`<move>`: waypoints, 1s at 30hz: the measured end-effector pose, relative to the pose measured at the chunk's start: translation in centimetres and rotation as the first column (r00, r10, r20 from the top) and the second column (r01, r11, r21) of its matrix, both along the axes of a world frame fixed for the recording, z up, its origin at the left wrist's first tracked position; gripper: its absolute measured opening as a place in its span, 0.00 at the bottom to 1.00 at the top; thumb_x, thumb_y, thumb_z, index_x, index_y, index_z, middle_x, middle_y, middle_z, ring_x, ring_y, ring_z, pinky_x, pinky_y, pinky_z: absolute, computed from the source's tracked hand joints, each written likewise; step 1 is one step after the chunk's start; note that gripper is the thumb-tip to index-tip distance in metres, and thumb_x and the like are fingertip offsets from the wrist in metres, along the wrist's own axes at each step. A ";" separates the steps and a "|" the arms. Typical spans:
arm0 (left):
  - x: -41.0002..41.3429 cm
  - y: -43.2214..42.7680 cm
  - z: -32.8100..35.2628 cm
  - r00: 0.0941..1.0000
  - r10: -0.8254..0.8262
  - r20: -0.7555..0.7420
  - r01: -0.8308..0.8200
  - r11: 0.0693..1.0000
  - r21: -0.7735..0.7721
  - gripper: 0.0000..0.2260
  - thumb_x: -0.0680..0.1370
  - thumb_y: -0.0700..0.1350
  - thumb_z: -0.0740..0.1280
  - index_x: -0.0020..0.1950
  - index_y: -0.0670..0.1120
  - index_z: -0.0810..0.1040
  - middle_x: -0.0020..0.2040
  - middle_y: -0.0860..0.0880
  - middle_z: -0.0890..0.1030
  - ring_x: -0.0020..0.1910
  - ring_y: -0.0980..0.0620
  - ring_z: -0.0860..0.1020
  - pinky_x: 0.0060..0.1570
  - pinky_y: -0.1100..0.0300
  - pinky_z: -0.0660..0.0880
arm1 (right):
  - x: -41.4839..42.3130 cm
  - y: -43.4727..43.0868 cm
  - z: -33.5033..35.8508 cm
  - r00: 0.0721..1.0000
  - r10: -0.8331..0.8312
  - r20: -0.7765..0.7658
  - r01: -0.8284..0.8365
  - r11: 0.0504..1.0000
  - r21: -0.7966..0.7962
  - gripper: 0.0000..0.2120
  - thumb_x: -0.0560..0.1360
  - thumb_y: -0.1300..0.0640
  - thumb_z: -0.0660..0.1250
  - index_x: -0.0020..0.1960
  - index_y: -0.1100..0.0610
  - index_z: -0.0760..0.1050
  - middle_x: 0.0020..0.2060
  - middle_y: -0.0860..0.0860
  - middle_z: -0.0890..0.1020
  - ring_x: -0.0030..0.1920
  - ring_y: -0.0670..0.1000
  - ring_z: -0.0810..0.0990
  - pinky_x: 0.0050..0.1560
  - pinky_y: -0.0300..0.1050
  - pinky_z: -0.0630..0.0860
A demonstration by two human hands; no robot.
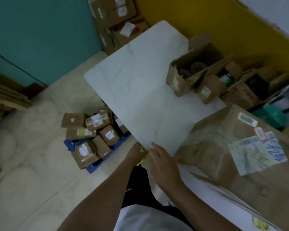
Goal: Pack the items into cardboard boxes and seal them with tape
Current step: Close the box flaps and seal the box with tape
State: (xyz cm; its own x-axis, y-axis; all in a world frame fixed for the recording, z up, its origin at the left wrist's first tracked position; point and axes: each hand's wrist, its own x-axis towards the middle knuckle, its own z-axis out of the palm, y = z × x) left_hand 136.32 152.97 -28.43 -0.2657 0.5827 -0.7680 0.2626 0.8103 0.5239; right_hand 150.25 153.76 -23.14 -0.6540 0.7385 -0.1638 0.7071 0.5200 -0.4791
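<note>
A: Our left hand (137,152) curls round a small yellow item (142,150) at the table (140,80) edge. The right hand (162,162) has its fingers close together, grip hidden.
B: Large cardboard box (223,147) sits just right. We steady it before taping.

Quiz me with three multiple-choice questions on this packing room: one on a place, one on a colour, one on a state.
1. The parcel pile lies: A on a chair; B on the floor; C on a shelf.
2. The wall right of the table is: A yellow; B red; C black.
3. The far box on the table is: A taped shut; B open; C flattened.
B: it lies on the floor beside the table. A: yellow paint shows behind the far box. B: flaps up, contents showing.
</note>
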 end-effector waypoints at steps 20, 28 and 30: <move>-0.9 5.4 19.0 0.993 -0.115 0.020 0.099 0.920 0.378 0.09 0.79 0.44 0.69 0.41 0.54 0.83 0.40 0.49 0.86 0.41 0.50 0.84 0.41 0.62 0.78 | -0.6 4.2 10.3 0.625 -0.729 -0.278 0.333 0.572 -0.750 0.13 0.83 0.50 0.58 0.61 0.51 0.78 0.53 0.47 0.81 0.52 0.44 0.79 0.53 0.31 0.73; 9.4 9.3 29.2 0.927 -0.335 0.169 0.159 0.760 0.630 0.10 0.81 0.37 0.63 0.55 0.49 0.80 0.40 0.58 0.84 0.36 0.61 0.83 0.30 0.71 0.75 | 9.4 8.9 21.2 0.282 -0.736 -0.615 0.565 0.646 -0.513 0.07 0.78 0.54 0.68 0.47 0.52 0.85 0.35 0.43 0.84 0.36 0.38 0.79 0.39 0.35 0.73; 12.4 10.2 29.7 0.903 -0.379 0.202 0.169 0.747 0.643 0.09 0.81 0.40 0.66 0.58 0.51 0.79 0.45 0.56 0.84 0.41 0.61 0.84 0.35 0.68 0.78 | 12.3 10.0 22.6 0.286 -0.733 -0.617 0.626 0.631 -0.459 0.08 0.78 0.55 0.68 0.50 0.53 0.86 0.41 0.45 0.86 0.42 0.42 0.82 0.45 0.41 0.77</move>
